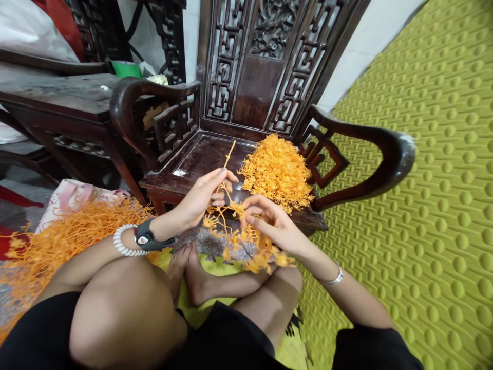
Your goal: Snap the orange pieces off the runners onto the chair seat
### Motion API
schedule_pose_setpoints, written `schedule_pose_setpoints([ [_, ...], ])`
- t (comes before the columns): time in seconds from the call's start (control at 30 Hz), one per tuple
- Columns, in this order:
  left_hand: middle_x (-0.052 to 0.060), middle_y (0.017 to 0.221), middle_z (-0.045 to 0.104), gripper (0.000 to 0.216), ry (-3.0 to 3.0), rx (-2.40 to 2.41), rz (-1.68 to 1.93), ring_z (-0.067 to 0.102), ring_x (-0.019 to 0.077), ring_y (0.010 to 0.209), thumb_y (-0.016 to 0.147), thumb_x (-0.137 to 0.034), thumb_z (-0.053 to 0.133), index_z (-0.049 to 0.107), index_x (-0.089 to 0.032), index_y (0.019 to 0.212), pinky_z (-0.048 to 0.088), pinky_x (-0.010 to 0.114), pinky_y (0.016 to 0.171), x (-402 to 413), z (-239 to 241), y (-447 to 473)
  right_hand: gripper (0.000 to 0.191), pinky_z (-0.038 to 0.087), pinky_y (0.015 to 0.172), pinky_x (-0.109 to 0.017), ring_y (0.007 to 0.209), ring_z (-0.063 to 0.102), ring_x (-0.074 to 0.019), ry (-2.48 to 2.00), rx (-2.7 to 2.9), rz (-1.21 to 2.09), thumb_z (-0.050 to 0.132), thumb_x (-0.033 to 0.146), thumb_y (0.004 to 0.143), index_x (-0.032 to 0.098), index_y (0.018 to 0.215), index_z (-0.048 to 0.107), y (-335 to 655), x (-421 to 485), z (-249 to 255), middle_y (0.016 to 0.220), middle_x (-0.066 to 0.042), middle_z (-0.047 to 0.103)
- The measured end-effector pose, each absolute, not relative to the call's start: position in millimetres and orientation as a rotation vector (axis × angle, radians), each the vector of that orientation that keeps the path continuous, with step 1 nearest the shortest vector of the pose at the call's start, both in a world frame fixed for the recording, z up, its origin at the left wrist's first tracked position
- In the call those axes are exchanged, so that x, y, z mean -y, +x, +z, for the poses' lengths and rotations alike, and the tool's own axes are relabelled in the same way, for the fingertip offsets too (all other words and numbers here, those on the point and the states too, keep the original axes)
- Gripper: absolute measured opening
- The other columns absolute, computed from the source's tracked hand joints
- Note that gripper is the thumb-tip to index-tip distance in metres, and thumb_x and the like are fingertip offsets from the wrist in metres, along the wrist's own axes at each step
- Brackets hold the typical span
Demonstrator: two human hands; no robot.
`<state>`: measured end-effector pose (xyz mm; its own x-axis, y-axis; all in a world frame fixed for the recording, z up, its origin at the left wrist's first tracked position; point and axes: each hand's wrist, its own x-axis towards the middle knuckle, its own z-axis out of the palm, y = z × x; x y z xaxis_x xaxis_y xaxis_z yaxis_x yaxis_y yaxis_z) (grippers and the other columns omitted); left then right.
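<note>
My left hand point(202, 198) pinches a thin orange plastic sprig point(228, 163) that sticks up above the fingers. My right hand point(269, 221) curls its fingers round a branching orange plastic strand point(250, 246) whose small flower-like pieces hang down over my crossed legs. The two hands are close together in front of a dark carved wooden armchair point(215, 149). A heap of small orange pieces point(277, 172) lies on the chair seat just beyond my right hand. My left wrist carries a watch and a white bead bracelet, the right one a thin bangle.
A big loose pile of orange strands point(57, 241) lies on the floor at my left, beside a pink-handled bag point(77, 192). A dark wooden table point(57, 97) stands at the back left. A green dimpled mat point(423, 205) covers the floor on the right.
</note>
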<state>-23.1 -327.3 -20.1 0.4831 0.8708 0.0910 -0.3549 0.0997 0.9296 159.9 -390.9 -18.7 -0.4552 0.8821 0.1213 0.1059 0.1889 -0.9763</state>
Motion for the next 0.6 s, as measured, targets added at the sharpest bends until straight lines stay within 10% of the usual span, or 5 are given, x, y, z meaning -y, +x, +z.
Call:
schedule_pose_setpoints([
  [0.43,0.001,0.056,0.060,0.037,1.675,-0.498,0.141,0.052,0.0062,0.052,0.087,-0.040,0.054,0.065,-0.011,0.068,0.041,0.016,0.053,320.0,-15.6,-48.3,0.020,0.035,0.047,-0.023,0.044,0.042,-0.0077,-1.157,1.845,1.051,0.059,0.035,0.087,0.019,0.100,0.058,192.6,390.0,-25.9,0.054,0.006,0.048],
  [0.6,0.010,0.084,0.073,0.023,1.127,-0.380,0.273,0.068,0.0135,0.074,0.084,-0.032,0.060,0.069,-0.010,0.083,0.054,0.024,0.073,322.3,-19.1,-43.4,0.026,0.045,0.092,-0.043,0.105,0.058,-0.0246,-1.210,2.237,0.393,0.061,0.037,0.084,0.019,0.103,0.063,186.2,391.8,-27.6,0.111,-0.011,0.063],
])
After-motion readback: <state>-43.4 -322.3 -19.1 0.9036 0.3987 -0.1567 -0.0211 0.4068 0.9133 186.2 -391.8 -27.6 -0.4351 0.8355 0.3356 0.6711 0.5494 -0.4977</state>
